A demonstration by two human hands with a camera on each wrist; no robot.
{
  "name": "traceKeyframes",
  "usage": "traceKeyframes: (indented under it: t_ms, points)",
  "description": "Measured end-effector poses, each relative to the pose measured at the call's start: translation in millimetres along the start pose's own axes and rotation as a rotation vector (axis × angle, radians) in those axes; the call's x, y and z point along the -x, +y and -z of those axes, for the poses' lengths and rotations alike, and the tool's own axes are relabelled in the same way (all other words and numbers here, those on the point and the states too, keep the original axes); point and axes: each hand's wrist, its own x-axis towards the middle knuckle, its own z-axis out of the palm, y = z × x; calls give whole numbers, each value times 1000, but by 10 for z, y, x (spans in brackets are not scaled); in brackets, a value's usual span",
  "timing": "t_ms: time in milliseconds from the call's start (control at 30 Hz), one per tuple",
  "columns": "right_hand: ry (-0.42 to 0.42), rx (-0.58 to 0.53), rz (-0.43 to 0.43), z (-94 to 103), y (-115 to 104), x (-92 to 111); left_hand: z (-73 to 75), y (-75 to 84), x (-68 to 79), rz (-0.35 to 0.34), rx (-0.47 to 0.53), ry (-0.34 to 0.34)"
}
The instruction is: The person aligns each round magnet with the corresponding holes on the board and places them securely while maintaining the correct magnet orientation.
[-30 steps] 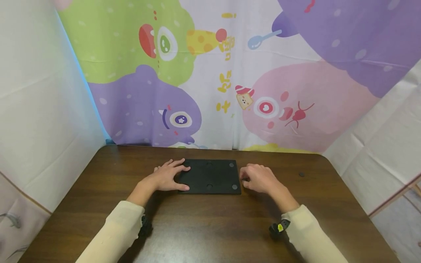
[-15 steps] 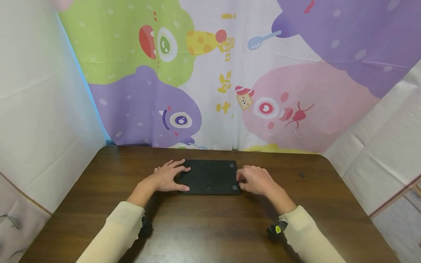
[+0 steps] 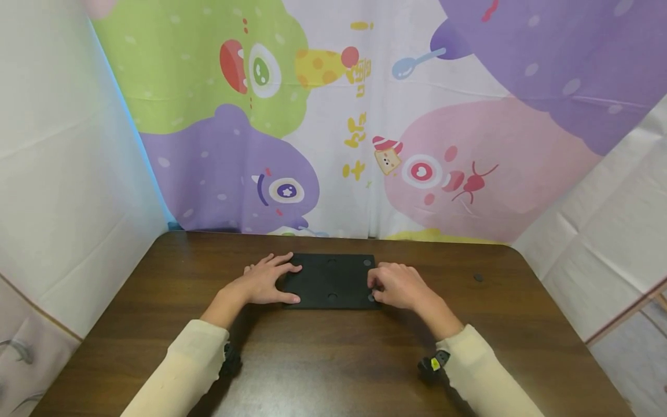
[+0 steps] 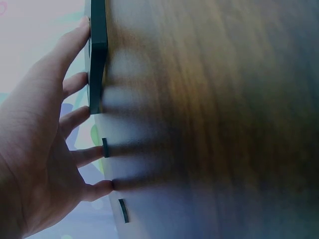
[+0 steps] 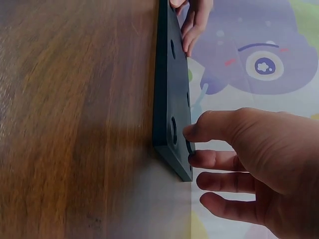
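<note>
A black rectangular board (image 3: 328,278) lies flat on the table, with shallow round recesses and two round greyish spots at its right end. My left hand (image 3: 263,282) rests on its left end, fingers spread, thumb and index finger touching the top. In the right wrist view, my right hand (image 5: 249,159) pinches a small dark disc (image 5: 190,146) between thumb and index finger, over the board's right end close to a round recess (image 5: 174,130). Its other fingers are loosely bent. The left wrist view shows one small dark disc (image 4: 105,148) at a fingertip of my left hand.
Another small dark disc (image 3: 478,277) lies on the brown wooden table (image 3: 333,365) to the right. One more disc (image 4: 124,211) lies beyond my left fingers. A cartoon-print curtain (image 3: 333,202) hangs behind the table's far edge.
My right hand has moved left, from beside the board's right edge to over its right end, now partly covering the nearer grey spot. My left hand and the board have stayed put.
</note>
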Motion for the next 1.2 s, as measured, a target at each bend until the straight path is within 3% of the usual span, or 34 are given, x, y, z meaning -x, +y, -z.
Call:
traceKeyframes:
  t_ms: [1200]
  points:
    - [-3, 5, 89, 2, -314, -176, 4, 0, -2, 4, -2, -6]
